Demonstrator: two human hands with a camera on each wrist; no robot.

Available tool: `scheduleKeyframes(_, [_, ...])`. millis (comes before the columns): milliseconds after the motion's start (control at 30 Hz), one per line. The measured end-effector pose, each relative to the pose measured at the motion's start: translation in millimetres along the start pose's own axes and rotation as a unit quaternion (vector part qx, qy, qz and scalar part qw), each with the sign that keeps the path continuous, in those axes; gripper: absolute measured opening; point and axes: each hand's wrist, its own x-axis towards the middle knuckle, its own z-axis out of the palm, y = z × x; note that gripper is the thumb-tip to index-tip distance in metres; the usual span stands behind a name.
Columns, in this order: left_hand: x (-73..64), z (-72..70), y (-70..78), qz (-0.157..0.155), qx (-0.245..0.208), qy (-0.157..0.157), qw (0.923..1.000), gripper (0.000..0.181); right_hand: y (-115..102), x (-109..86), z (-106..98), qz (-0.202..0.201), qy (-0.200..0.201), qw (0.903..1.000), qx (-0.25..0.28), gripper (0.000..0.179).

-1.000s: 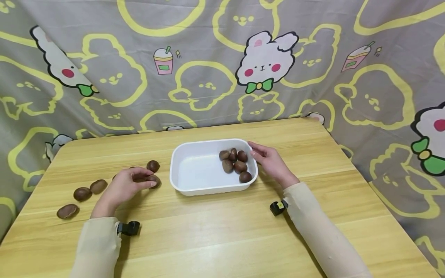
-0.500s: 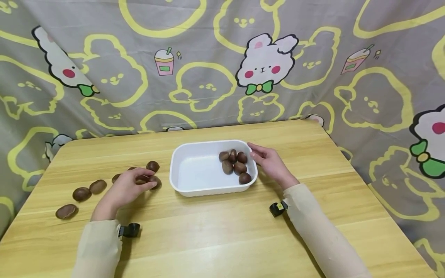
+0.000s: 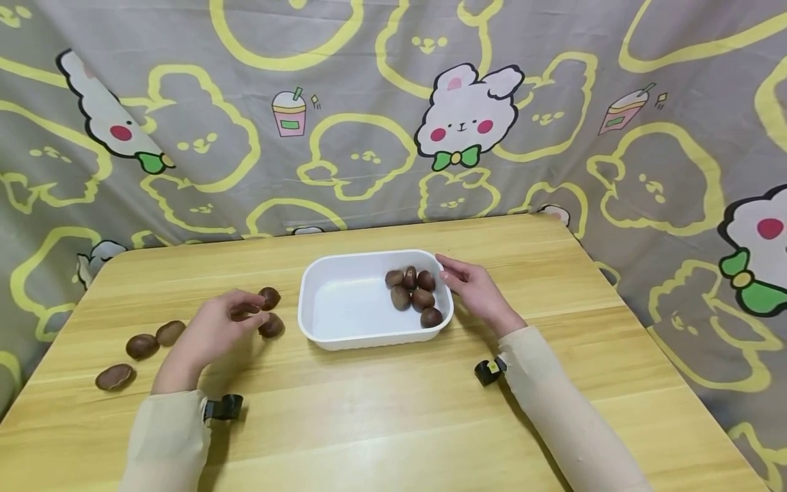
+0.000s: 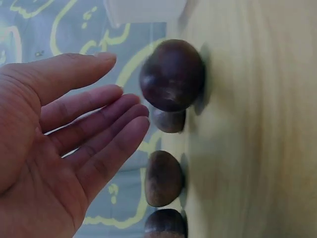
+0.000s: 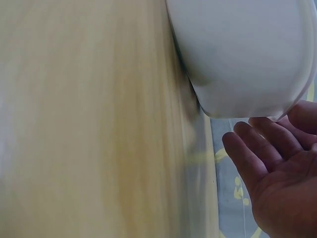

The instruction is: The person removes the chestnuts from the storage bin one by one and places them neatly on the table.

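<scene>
Table's (image 3: 356, 417) wood-look, pale streaky grain, smooth with a soft sheen where light hits it. Tray (image 3: 347, 307) looks like plain smooth plastic, slightly shiny. Chestnuts (image 4: 172, 75) have hard smooth shells, some pretty glossy, others more matt. Curtain (image 3: 363, 181) behind is printed cloth, bit creased, mostly matt. Sleeves (image 3: 568, 403) are matt fabric too.

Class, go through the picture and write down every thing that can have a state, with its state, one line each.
White tray: upright, uncovered, partly filled.
Chestnuts in the tray: six, in their shells, grouped at its right end.
Chestnuts on the table: in their shells, loose; some may be hidden.
Left hand: fingers relaxed, holding nothing.
Right hand: touching the tray's right end.
Patterned cloth: hanging, creased.
</scene>
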Motion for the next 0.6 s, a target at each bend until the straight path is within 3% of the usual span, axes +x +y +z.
scheduleKeyframes(167, [2.2, -2.8, 8.2, 0.001, -0.033, 0.026, 0.9991, 0.040, -1, 0.2, 0, 0.000, 0.002, 1.0000, -0.002, 0.044])
scheduleKeyframes(333, [8.7, -0.8, 20.7, 0.021, -0.054, 0.044, 0.9973, 0.030, -2, 0.1, 1, 0.004, 0.007, 1.0000, -0.005, 0.043])
scheduleKeyframes(600, [29.6, 8.8, 53.5, 0.086, -0.127, 0.007, 0.9882, 0.030, -5, -1.5, 1, 0.011, 0.010, 0.9999, -0.007, 0.044])
